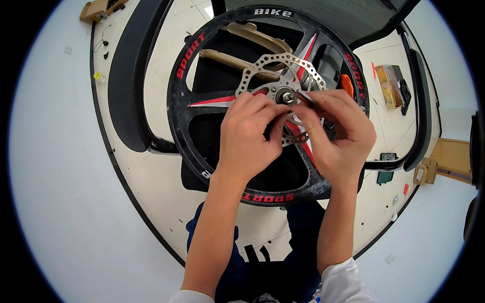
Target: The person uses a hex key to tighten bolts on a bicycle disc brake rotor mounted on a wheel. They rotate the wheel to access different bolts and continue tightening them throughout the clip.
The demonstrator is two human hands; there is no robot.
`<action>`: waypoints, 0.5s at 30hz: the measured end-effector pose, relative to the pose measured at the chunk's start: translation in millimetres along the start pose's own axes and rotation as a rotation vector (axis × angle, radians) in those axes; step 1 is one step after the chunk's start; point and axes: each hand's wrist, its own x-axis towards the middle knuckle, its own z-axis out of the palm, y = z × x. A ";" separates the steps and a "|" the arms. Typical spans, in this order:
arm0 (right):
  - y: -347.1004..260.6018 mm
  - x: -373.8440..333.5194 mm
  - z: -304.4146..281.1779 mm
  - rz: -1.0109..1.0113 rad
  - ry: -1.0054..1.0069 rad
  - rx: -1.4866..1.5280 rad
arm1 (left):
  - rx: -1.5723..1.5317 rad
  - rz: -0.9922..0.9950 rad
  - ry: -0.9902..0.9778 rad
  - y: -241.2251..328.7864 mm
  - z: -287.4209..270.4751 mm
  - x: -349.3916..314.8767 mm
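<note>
A black bicycle wheel (177, 113) with red-and-white spoke accents lies flat in front of me. At its centre are a perforated disc brake rotor (275, 59) and a threaded hub axle (287, 97). My left hand (250, 129) is closed over the rotor's near-left side, fingertips beside the hub. Whatever it pinches is hidden by the fingers. On the other side of the axle, my right hand (343, 129) pinches a short dark metal piece (305, 97) between thumb and fingers. Its far end is covered, so its exact kind cannot be told.
The wheel rests across a chair with black armrests, left (129, 81) and right (420, 106). Cream-coloured curved arms (227, 59) and an orange part (346, 85) show beneath the spokes. Cardboard boxes (427, 170) and small items lie on the floor along the walls.
</note>
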 end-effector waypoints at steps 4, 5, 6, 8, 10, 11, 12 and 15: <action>-4.5 -1.9 -0.9 0.023 -0.004 -0.074 | -0.045 -0.005 0.002 2.1 -3.6 1.7; -4.8 -0.7 -1.4 0.019 0.000 -0.088 | -0.071 -0.001 0.013 3.2 -3.3 1.7; -5.2 0.5 -2.5 0.021 -0.028 -0.080 | -0.098 0.003 0.023 3.8 -3.2 1.7; -6.3 3.6 -4.7 0.015 -0.078 -0.068 | -0.127 0.010 0.025 2.4 -2.7 3.3; -7.6 4.6 -3.9 0.082 -0.082 0.015 | -0.142 0.007 0.037 1.3 -2.0 3.9; -8.0 4.9 -3.3 0.115 -0.073 0.058 | -0.144 0.002 0.048 1.1 -0.9 3.9; -8.2 4.5 -2.2 0.171 -0.043 0.121 | -0.143 0.000 0.055 0.9 0.2 3.8; -6.1 2.5 1.5 0.264 -0.009 0.186 | -0.150 -0.027 0.110 -0.7 2.0 4.5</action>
